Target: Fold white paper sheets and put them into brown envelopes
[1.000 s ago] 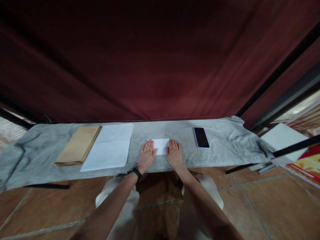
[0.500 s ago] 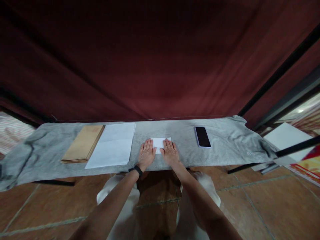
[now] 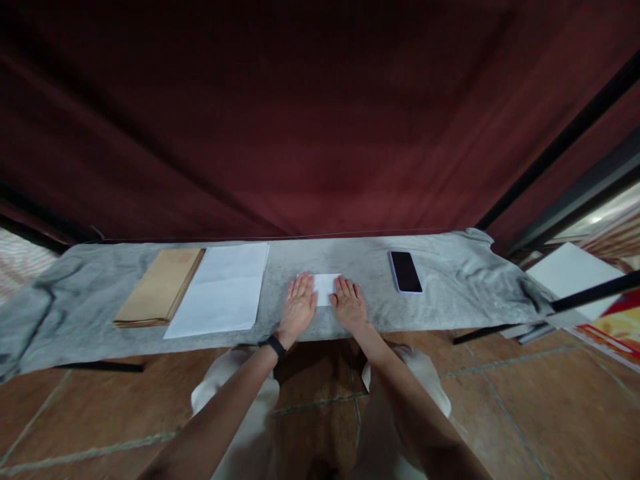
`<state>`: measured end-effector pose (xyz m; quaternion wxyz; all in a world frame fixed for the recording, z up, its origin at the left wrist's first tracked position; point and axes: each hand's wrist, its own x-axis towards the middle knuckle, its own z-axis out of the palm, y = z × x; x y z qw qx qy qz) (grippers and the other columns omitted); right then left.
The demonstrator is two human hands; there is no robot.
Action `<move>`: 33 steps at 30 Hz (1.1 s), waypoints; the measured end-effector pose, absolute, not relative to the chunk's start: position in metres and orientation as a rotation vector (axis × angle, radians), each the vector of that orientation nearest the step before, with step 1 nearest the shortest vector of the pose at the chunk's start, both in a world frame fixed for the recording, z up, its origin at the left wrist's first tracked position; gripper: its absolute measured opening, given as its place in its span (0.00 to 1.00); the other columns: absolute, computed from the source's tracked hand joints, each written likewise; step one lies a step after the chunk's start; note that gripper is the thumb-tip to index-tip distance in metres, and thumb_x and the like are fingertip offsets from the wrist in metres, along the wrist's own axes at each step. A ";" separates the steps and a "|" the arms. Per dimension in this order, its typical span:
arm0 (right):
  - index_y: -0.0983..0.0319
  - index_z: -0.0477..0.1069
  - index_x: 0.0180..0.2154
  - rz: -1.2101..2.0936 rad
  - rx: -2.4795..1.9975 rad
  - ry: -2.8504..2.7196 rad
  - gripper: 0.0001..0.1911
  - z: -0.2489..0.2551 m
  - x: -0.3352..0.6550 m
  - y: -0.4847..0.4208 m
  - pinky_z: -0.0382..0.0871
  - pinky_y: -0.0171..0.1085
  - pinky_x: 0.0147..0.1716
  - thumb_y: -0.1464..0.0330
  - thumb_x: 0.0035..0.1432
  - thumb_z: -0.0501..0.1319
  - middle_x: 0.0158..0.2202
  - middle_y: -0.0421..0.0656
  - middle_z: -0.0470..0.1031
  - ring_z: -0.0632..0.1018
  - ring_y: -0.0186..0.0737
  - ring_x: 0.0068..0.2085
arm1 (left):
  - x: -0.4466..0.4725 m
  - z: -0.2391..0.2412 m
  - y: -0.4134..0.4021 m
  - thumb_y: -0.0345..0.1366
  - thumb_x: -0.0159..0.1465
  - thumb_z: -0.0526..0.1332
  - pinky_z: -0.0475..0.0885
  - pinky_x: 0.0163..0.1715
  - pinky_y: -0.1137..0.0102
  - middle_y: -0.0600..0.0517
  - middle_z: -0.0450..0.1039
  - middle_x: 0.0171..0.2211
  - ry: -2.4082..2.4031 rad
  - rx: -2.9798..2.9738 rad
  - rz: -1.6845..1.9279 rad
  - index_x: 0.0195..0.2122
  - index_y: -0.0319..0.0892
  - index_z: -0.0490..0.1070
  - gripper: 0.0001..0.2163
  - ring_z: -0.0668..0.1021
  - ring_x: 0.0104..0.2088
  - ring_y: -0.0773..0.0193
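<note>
A small folded white paper lies on the grey cloth that covers a long narrow table. My left hand lies flat with its fingers stretched out over the paper's left end. My right hand lies flat on the paper's right end, fingers stretched out too. A black band sits on my left wrist. Both hands press down on the paper; neither grips anything.
Left of my hands lie a stack of white sheets and a stack of brown envelopes. A black phone lies face up to the right. A dark red curtain hangs behind. White boards and black bars stand at right.
My hands stayed flat on the folded paper. The right hand slid left towards the middle, then back out a little; the left hand shifted slightly over the paper's left end.
</note>
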<state>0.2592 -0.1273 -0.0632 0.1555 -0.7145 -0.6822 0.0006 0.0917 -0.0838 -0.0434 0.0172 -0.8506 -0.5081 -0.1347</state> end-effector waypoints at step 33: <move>0.66 0.55 0.70 0.100 -1.981 -2.025 0.28 -0.059 0.227 -0.123 0.47 0.54 0.69 0.64 0.74 0.44 0.72 0.49 0.53 0.60 0.51 0.70 | 0.070 -0.054 -0.073 0.46 0.74 0.42 0.49 0.70 0.54 0.42 0.54 0.71 -1.625 -2.662 -0.290 0.72 0.36 0.52 0.29 0.57 0.72 0.54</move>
